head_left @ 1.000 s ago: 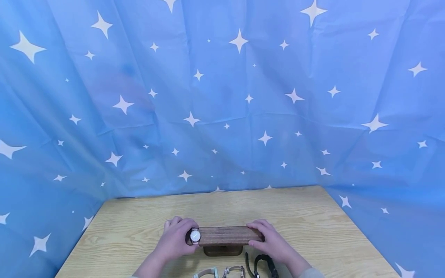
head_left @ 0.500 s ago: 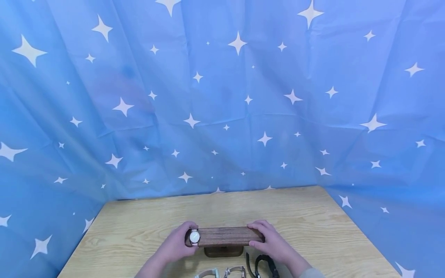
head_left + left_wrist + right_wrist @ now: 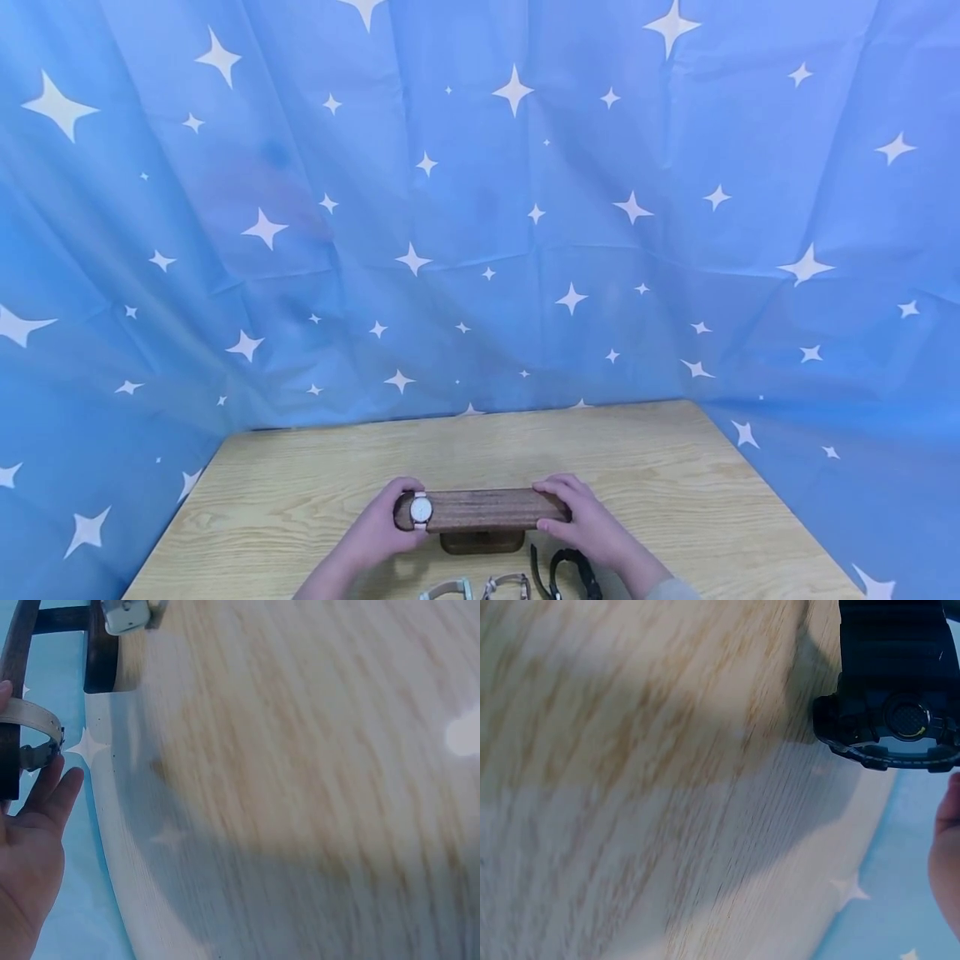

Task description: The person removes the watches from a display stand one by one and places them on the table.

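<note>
A dark brown wooden watch stand (image 3: 487, 510) stands on the table, its long bar running left to right above a small base (image 3: 482, 542). Round the bar's left end sits a wristwatch (image 3: 421, 509) with a white round dial and pale strap. My left hand (image 3: 378, 523) pinches this watch at its strap, fingers above and thumb below. In the left wrist view, the strap (image 3: 34, 714) loops round the bar and fingertips touch it near the buckle. My right hand (image 3: 588, 521) grips the bar's right end, thumb on the near side; the right wrist view shows only its edge.
On the table (image 3: 315, 458) in front of the stand lie a watch with a light green strap (image 3: 447, 588), a watch with a slim band (image 3: 507, 582) and a black chunky watch (image 3: 576, 568). A blue star-patterned cloth (image 3: 480, 208) hangs behind.
My left hand has shifted slightly left and its upper fingers have drawn back, so more of the bar's left end shows beside the watch. The right hand keeps its place.
</note>
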A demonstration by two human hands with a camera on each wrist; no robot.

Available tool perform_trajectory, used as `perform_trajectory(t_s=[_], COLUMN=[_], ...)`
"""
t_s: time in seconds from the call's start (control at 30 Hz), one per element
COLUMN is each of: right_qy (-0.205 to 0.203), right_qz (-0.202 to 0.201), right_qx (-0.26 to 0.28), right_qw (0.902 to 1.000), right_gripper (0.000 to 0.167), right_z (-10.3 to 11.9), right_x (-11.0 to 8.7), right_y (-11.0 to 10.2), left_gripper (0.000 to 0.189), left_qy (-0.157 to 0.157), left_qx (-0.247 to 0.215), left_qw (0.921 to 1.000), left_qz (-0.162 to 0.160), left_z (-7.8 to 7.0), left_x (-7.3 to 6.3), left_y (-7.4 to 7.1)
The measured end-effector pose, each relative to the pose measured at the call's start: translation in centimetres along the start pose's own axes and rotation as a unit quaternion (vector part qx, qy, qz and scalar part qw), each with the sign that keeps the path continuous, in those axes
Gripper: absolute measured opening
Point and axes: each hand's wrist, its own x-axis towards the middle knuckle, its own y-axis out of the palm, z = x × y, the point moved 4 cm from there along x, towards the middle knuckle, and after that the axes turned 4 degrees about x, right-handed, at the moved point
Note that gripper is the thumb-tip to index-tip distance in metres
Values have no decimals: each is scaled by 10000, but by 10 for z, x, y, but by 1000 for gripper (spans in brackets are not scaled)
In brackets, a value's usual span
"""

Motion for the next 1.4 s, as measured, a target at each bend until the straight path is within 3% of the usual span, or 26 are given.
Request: perform_trajectory(t_s=[0.27,0.47,0.63,0.87,1.07,1.4], right_qy=[-31,-11,-20,-13,-68,-69], right_qz=[7,19,-26,-11,-33,-24], right_qx=[-39,-71,-57,4,-30,-1], right_qw=[10000,10000,10000,10000,10000,10000], right_gripper=[54,54,54,53,54,53], right_z=[1,1,1,0,0,1], right_x=[0,0,0,0,0,0], right_y=[-1,-1,-2,0,1,1], left_gripper=[55,60,62,64,64,61], left_qy=[227,11,119,101,43,237], left_qx=[288,69,244,-56,184,382], left_qw=[9993,9999,9996,9999,9995,9977], left_qz=[-30,96,-38,-78,-251,-509], left_z=[-2,2,2,5,4,5], left_x=[-2,-6,-10,-13,-20,-28], left_y=[-4,-9,-12,-13,-17,-16])
